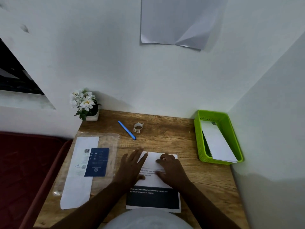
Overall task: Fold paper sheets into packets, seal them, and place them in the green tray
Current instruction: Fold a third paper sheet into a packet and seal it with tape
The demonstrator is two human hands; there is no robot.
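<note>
A printed paper sheet (152, 160) lies on the wooden table (165, 138) in front of me, its far part folded over toward me; a dark printed band shows at its near end. My left hand (132, 166) lies flat on the sheet's left edge with fingers spread. My right hand (171, 169) presses on the folded flap, its fingers bent at the knuckles. The green tray (200, 138) stands at the table's right edge and holds white folded packets (217, 144). A small roll of tape (138, 127) sits at the table's back.
A blue pen (126, 130) lies left of the tape. A clear plastic sleeve with a white sheet and a dark blue card (97, 161) covers the table's left side. A potted white flower (85, 104) stands at the back left corner. Walls close in behind and right.
</note>
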